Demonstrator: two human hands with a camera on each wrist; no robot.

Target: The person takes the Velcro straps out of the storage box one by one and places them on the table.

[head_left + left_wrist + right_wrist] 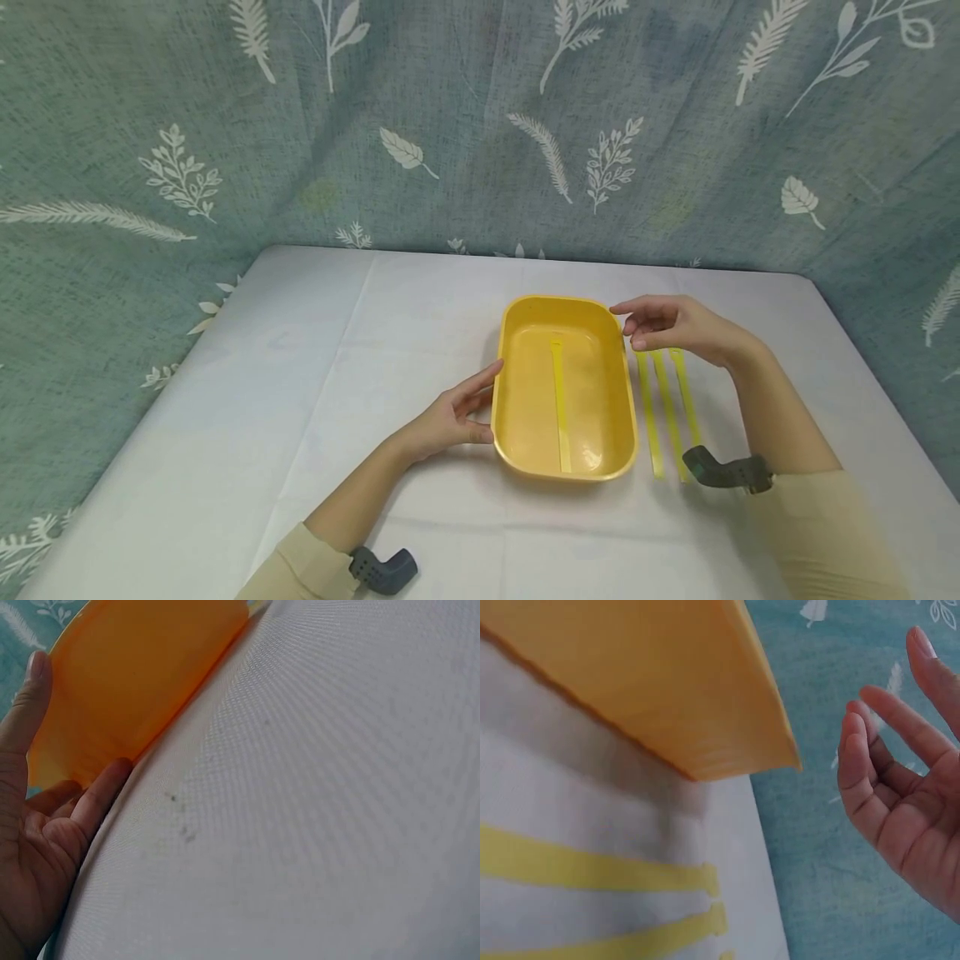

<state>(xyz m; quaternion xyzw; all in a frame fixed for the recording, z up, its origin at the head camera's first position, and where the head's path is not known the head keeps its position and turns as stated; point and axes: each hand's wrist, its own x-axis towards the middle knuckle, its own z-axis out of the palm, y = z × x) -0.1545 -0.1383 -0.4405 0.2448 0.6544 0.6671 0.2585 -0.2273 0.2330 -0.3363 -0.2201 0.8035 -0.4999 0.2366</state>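
Observation:
A yellow plastic basin (525,400) with rounded corners stands on the table, one yellow cable tie (559,408) lying lengthwise inside it. My left hand (457,410) touches the basin's left side, fingers and thumb spread along it; in the left wrist view the thumb (28,705) lies against the orange-looking wall (142,675). Near the basin's far right corner hovers my right hand (678,325), fingers loosely bent, holding nothing. Below that hand, right of the basin, several yellow cable ties (667,400) lie side by side, their heads (711,879) at the far end.
White cloth (375,333) covers the table. A green-blue curtain with white leaf prints (450,125) hangs behind the far edge and along the sides. Dark wrist-worn devices (382,572) sit by both sleeves.

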